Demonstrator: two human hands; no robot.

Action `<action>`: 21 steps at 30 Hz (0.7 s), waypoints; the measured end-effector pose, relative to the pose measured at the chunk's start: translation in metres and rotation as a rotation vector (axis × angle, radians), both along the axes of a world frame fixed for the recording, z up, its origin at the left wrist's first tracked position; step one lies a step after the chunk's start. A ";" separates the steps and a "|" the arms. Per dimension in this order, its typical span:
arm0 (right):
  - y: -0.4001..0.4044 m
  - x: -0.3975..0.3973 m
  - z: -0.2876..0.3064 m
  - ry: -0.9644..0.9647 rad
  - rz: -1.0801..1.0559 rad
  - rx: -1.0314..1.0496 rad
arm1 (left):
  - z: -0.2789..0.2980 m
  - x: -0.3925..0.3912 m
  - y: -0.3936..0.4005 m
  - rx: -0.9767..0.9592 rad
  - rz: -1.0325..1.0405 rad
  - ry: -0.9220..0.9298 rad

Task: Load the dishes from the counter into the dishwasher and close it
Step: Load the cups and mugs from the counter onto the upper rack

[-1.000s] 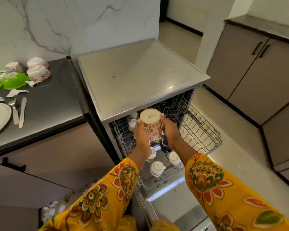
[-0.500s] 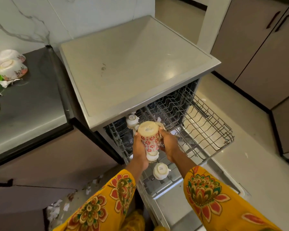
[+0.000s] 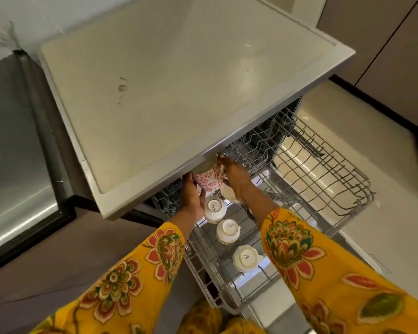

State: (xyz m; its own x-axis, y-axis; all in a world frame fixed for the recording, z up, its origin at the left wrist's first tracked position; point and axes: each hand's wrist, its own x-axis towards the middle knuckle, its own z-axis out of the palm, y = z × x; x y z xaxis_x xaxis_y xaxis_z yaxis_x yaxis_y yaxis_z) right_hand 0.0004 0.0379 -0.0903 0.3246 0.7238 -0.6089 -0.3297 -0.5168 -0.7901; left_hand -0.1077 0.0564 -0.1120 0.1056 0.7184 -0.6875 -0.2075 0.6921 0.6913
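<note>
Nearest, three white cups sit upturned in the pulled-out upper rack. Beyond them, the red-patterned mug is clasped upside down between the left hand and right hand. It has been carried deeper and lower, apparently toward the rack's rear, under the dishwasher top.

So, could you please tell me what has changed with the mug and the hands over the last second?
Both hands, left hand and right hand, have carried the upside-down red-and-white floral ceramic mug down and back into the grey wire upper rack, partly under the dishwasher's top edge. The grip is unchanged, and the white inverted cups stayed in their row.
</note>
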 end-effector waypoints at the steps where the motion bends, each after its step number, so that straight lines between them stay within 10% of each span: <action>1: 0.005 0.003 -0.001 0.000 0.003 0.014 | -0.002 0.002 0.005 0.013 -0.005 -0.008; 21: 0.065 0.047 -0.074 0.068 0.009 0.021 | -0.073 0.042 0.064 -0.036 0.027 0.008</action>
